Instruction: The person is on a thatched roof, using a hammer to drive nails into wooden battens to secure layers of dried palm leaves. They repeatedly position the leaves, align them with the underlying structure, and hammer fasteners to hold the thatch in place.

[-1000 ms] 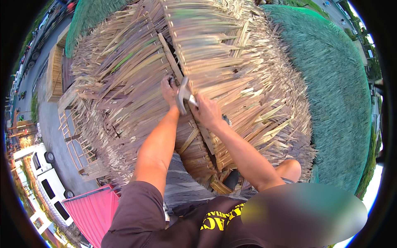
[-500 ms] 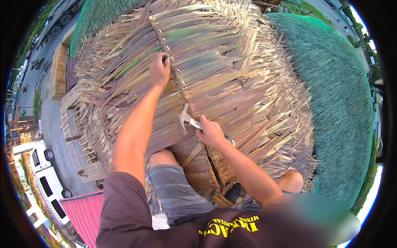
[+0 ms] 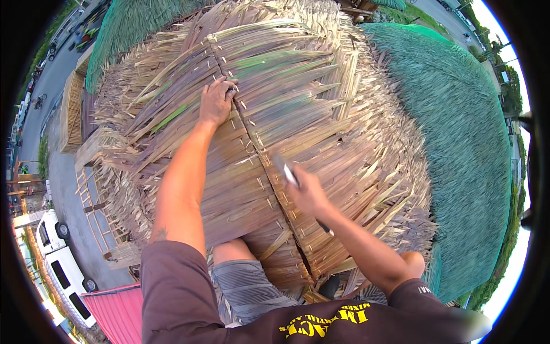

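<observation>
My left hand lies on the thatch with its fingers stretched toward the stitched seam; a small dark spot shows by its fingertips, too small to name. Beneath it is a panel of dry palm leaves, sewn in rows along a thin strip. A second leaf panel adjoins on the right, with a dark gap between them that widens toward me. In my right hand is a hammer, held by its handle above the seam. Its head is smeared by motion, and it is apart from my left hand.
I sit on a sloping thatched roof with ragged leaf edges. Green-netted thatch roofs stand to the right and far left. Down at the left are a bamboo frame, a white van and a pink corrugated sheet.
The hammer has swung up and to the right with my right hand. My left hand has shifted slightly down and left, its fingers now stretched out rather than pinched.
</observation>
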`<state>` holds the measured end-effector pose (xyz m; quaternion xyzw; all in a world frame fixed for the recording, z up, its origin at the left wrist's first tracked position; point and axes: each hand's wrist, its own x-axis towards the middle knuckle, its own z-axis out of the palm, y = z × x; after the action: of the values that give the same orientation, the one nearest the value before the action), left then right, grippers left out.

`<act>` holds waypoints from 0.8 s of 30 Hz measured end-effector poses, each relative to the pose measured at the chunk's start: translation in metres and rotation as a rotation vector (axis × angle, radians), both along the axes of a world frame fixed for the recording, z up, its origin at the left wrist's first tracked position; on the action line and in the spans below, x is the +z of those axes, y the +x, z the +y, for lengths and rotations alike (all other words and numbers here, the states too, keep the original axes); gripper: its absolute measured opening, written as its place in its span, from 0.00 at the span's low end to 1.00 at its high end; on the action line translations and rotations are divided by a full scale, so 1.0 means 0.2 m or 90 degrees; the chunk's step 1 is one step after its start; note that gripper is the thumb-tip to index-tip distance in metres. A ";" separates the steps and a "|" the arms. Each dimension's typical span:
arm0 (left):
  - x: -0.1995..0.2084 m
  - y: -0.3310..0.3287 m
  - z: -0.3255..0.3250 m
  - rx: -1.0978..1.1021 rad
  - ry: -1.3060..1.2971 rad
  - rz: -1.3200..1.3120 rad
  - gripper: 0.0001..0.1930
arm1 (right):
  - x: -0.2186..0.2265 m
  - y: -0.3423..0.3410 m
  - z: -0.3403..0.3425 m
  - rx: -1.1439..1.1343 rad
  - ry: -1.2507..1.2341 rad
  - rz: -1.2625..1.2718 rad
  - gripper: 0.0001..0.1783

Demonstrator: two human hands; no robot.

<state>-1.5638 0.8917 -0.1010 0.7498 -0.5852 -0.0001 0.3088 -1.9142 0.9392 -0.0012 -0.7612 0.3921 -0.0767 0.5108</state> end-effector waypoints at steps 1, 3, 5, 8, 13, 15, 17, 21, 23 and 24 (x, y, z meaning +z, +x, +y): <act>0.01 0.00 0.00 -0.004 -0.020 0.044 0.07 | 0.04 0.07 -0.08 -0.025 0.001 0.008 0.13; 0.04 0.00 0.00 -0.012 -0.013 0.064 0.07 | 0.09 0.16 -0.24 -0.047 0.078 -0.245 0.13; 0.07 0.03 -0.01 -0.024 0.009 0.078 0.07 | 0.09 0.30 -0.29 -0.121 -0.038 -0.175 0.14; 0.08 0.07 -0.03 -0.047 0.060 0.096 0.07 | 0.07 0.38 -0.34 -0.130 -0.117 -0.067 0.15; 0.07 0.12 -0.03 -0.092 0.079 0.094 0.08 | 0.07 0.49 -0.38 -0.048 -0.211 -0.113 0.16; 0.06 0.11 -0.03 -0.097 0.058 0.081 0.09 | 0.08 0.55 -0.39 -0.027 -0.231 -0.102 0.16; 0.06 0.11 -0.02 -0.085 0.064 0.074 0.10 | 0.07 0.60 -0.39 -0.011 -0.239 -0.085 0.16; 0.06 0.09 -0.01 -0.020 0.084 0.066 0.11 | 0.03 0.64 -0.40 0.007 -0.236 -0.031 0.15; 0.07 0.08 -0.01 -0.002 0.071 0.052 0.10 | 0.01 0.65 -0.40 0.022 -0.229 0.011 0.14; 0.08 0.08 0.00 -0.003 0.052 0.041 0.10 | 0.01 0.66 -0.40 0.036 -0.223 0.036 0.14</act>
<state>-1.5478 0.8910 -0.0854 0.7599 -0.5763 -0.0491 0.2967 -1.7826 0.8582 0.0005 -0.8511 0.3653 -0.1078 0.3613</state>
